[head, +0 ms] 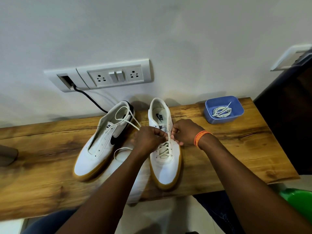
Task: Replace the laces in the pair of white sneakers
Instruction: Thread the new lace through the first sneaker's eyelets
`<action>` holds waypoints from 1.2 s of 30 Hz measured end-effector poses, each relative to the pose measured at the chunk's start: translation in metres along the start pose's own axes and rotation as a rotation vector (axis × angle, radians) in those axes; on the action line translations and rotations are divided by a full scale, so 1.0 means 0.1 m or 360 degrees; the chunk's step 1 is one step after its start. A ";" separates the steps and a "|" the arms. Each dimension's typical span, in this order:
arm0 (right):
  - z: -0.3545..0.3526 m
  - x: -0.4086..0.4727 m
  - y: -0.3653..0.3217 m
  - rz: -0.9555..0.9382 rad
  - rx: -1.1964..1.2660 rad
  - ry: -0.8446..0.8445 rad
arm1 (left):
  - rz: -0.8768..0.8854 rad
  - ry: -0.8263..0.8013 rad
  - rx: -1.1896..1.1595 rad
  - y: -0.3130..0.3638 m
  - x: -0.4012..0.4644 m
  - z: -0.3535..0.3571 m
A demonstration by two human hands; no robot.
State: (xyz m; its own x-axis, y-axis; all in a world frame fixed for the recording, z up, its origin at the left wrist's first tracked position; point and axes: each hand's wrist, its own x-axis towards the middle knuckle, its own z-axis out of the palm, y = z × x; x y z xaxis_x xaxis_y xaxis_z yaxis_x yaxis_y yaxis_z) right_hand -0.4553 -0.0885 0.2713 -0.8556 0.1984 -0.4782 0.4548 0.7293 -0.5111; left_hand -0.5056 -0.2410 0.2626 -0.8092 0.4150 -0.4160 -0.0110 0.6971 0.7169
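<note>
White sneaker (164, 159) lengthwise; toe toward the person

Worktop (236, 149): wood grain, honey brown with dark streaks.
Left sneaker (94, 157): white upper, black swoosh, black heel tab, tan gum sole.
Right sneaker (166, 169), under the fingers (160, 132): white upper, tan gum sole, black logo print on the insole.
Lace (125, 121): off-white.
Tub (223, 109), right of the fingers: blue, with a coil of off-white lace inside.
Wristband (200, 136): orange.
Socket panel (108, 76): white.
Cable (91, 98): black.
Wall (152, 22): pale grey-white.
</note>
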 end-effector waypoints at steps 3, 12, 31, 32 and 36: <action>-0.20 -0.03 0.13 0.0092 -0.0118 -0.0035 | 0.0040 0.0019 0.0179 0.07 -0.03 -0.05; -0.49 -0.16 0.72 0.0663 -0.0417 0.0257 | 0.0297 0.0194 0.0591 -0.03 -0.21 -0.12; -0.19 -0.03 0.28 0.0486 -0.0293 0.0285 | 0.0774 -0.0534 0.1609 -0.39 -0.75 0.09; -0.23 -0.05 0.34 0.0527 -0.0332 0.0315 | 0.0769 -0.0558 0.1603 -0.35 -0.73 0.08; -0.17 -0.15 0.20 0.0487 0.0299 0.0210 | 0.0802 -0.0549 0.1587 -0.29 -0.67 0.00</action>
State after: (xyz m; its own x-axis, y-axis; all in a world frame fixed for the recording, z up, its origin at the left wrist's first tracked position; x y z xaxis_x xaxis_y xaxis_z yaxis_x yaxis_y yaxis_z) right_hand -0.4379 -0.0659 0.2804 -0.6922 0.4798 -0.5391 0.7210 0.4930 -0.4870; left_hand -0.4506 -0.2888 0.2699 -0.3864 0.8053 -0.4497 0.8556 0.4950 0.1512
